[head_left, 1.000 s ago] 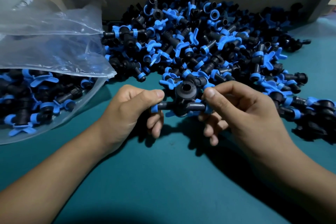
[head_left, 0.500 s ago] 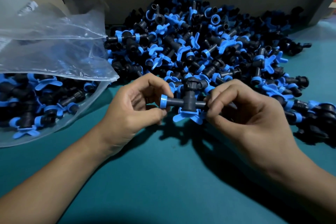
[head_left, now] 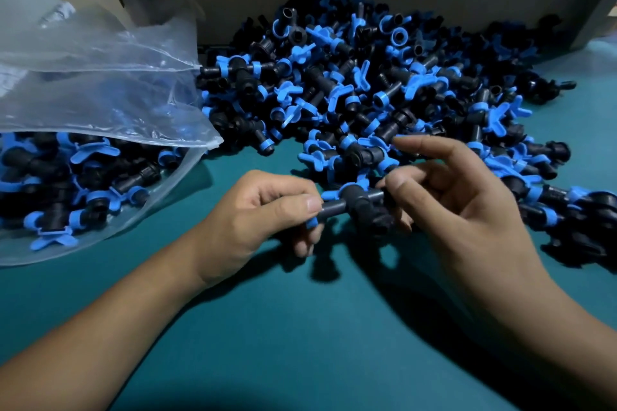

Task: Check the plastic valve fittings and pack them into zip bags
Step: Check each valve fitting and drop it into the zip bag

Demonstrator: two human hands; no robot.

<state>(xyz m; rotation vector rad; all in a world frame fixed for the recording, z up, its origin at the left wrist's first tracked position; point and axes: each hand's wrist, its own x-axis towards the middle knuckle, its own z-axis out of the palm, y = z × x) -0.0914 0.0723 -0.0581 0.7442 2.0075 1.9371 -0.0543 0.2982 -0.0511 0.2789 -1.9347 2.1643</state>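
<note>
The teal surface (head_left: 300,344) carries a wide pile of black-and-blue valve fittings (head_left: 384,83) heaped against the back wall. At the left lies a clear zip bag (head_left: 100,103), mouth open toward the pile, with many fittings inside. Both hands hold 1 valve fitting (head_left: 359,202) just above the surface in front of the pile: the left hand (head_left: 253,220) pinches its left stem, the right hand (head_left: 467,203) pinches its right end with the index finger raised.
</note>
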